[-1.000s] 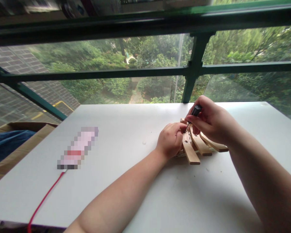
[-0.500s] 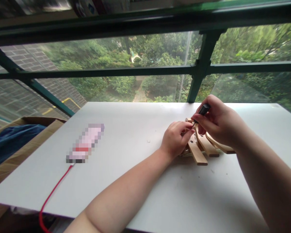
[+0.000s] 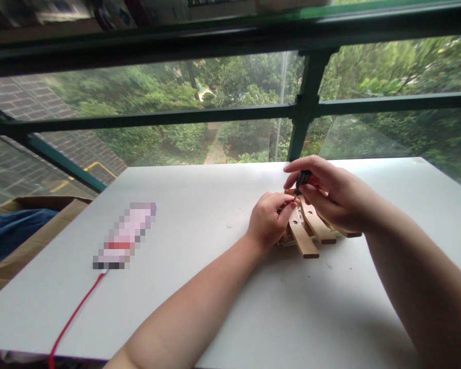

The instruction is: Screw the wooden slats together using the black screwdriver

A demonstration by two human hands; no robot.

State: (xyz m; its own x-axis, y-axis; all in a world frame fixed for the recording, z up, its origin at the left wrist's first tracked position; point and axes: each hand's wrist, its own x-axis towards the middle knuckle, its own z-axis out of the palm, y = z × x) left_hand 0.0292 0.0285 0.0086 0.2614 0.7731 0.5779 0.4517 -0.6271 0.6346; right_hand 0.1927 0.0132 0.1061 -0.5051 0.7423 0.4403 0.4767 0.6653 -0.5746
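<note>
A fan of flat wooden slats [image 3: 306,237] lies on the white table [image 3: 223,287], right of centre. My left hand [image 3: 269,219] is curled shut on the near-left end of the slats, fingertips pinched near where they join. Just above it, my right hand [image 3: 332,197] pinches a small screwdriver with a black handle [image 3: 302,179], held upright with its tip down on the slats' joint.
A blurred pink-and-white object [image 3: 124,236] lies on the table's left part, with a red cable [image 3: 74,315] running from it over the near edge. A cardboard box [image 3: 13,241] with blue cloth stands left of the table. A green-framed window [image 3: 303,110] rises right behind the table.
My right hand's fingers have shifted on the screwdriver handle, now spread more over it. The left hand and slats stay in place; the view swayed slightly.
</note>
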